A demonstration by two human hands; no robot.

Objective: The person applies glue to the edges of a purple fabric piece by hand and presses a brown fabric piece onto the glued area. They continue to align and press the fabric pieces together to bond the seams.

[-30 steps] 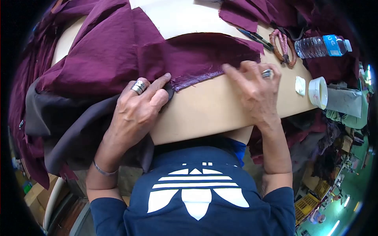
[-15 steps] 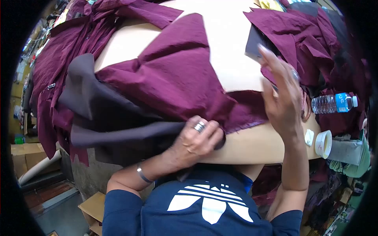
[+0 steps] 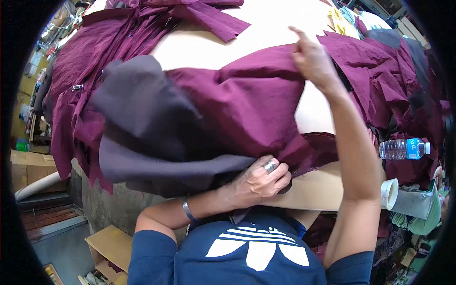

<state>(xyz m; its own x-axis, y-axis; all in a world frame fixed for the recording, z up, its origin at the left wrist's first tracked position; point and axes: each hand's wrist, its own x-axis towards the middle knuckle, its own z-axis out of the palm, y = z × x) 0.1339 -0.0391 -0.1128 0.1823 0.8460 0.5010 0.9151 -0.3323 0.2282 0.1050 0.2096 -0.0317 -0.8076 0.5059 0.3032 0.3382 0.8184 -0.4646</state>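
My left hand [image 3: 263, 183], with a wide ring and a bracelet, is closed on the near edge of a maroon fabric piece [image 3: 237, 102], bunched together with dark grey fabric [image 3: 142, 95]. The grey layer billows up in loose folds to the left. My right hand [image 3: 314, 61], slightly blurred, is over the far right corner of the maroon piece. Its index finger stretches away from me and the thumb stands apart; the other fingers are partly hidden. A frayed maroon edge [image 3: 316, 166] runs right from my left hand along the table [image 3: 318, 185].
A maroon garment with zippers [image 3: 78, 114] hangs over the table's left side. More maroon cloth [image 3: 375, 76] is heaped at the right. A water bottle [image 3: 403, 149] and a small white tub [image 3: 389, 194] are at the right edge. An open cardboard box [image 3: 111, 247] stands below left.
My right hand has moved forward and left, from above the table to the corner of the maroon piece. That corner has shifted right. My left hand keeps its grip; the view has shifted somewhat.
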